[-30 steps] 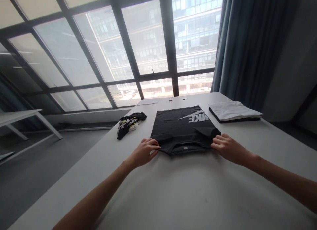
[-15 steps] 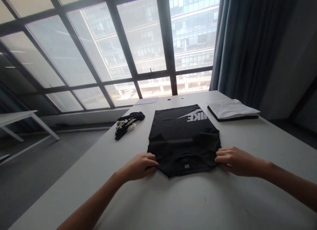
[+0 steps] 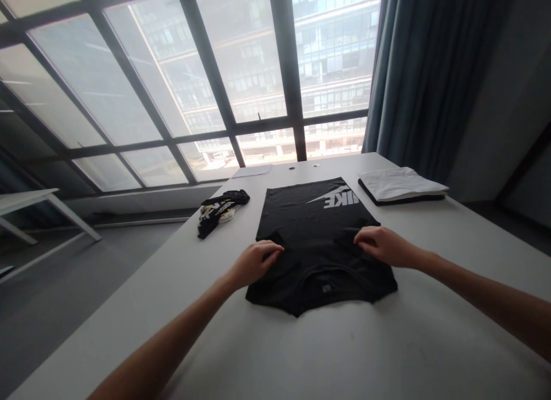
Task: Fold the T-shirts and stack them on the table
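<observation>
A black T-shirt (image 3: pixel 301 228) with white NIKE lettering lies flat on the white table, its collar toward me and the print upside down from here. My left hand (image 3: pixel 258 259) is closed on the shirt's left side, where a bit of sleeve lies turned inward. On the other side, my right hand (image 3: pixel 383 245) pinches the right sleeve, which also folds in over the body. Both shoulder corners spread out nearer to me than my hands. The fingertips partly hide the cloth they grip.
A crumpled black garment (image 3: pixel 221 210) with white and yellow print lies at the table's left edge. Folded white cloth (image 3: pixel 400 183) rests on black cloth at the right. The white table (image 3: pixel 327 354) reaches toward the windows; a blue curtain (image 3: pixel 413 73) hangs at the right.
Both hands have moved from the shoulder corners up along the shirt's sides, away from me. The shoulders now spread wider, and sleeve cloth shows folded inward.
</observation>
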The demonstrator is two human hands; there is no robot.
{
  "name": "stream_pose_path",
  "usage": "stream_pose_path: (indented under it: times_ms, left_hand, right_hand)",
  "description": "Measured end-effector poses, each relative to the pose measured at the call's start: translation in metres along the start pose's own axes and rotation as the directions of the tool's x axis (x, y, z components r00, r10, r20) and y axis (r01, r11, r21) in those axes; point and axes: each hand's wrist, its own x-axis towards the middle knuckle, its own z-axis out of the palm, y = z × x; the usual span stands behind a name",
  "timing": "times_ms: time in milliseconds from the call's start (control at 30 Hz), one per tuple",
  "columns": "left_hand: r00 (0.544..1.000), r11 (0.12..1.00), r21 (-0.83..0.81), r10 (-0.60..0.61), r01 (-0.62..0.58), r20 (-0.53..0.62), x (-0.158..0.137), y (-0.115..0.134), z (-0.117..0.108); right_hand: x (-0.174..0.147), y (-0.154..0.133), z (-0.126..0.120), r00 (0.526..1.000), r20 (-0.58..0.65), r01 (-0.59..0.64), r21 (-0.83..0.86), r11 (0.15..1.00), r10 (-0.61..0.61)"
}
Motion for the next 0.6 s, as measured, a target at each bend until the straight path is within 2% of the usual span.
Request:
stream_pose_path:
  times_ms: [67,100,200,300,433,500,600]
  left_hand:
    - [0.996,0.996,0.069,-0.056,0.061,-0.071,0.016,-0.008,0.018]
    - [0.994,0.99,0.108,-0.08,0.089,-0.079,0.023,-0.012,0.028]
    - [0.99,0.967,0.216,-0.139,0.137,-0.005,0.03,-0.024,0.052]
    - [0.981,0.952,0.276,-0.163,0.13,0.101,0.026,-0.033,0.064]
    - [0.978,0.946,0.302,-0.166,0.121,0.128,0.022,-0.039,0.066]
    - [0.977,0.944,0.305,-0.172,0.126,0.127,0.023,-0.039,0.066]
    - [0.976,0.942,0.307,-0.178,0.133,0.123,0.025,-0.04,0.067]
  right_hand:
    - [0.024,0.008,0.021,0.984,-0.149,-0.109,-0.068,0.992,0.098]
    - [0.033,0.012,0.033,0.973,-0.178,-0.166,-0.109,0.98,0.145]
    - [0.044,0.021,0.068,0.954,-0.154,-0.289,-0.234,0.928,0.258]
    - [0.036,0.03,0.088,0.964,-0.101,-0.263,-0.277,0.924,0.244]
    - [0.029,0.038,0.082,0.973,-0.15,-0.209,-0.255,0.944,0.174]
    - [0.035,0.039,0.07,0.983,-0.158,-0.126,-0.246,0.961,0.088]
    - [0.049,0.038,0.052,0.998,-0.043,0.038,-0.254,0.966,-0.051]
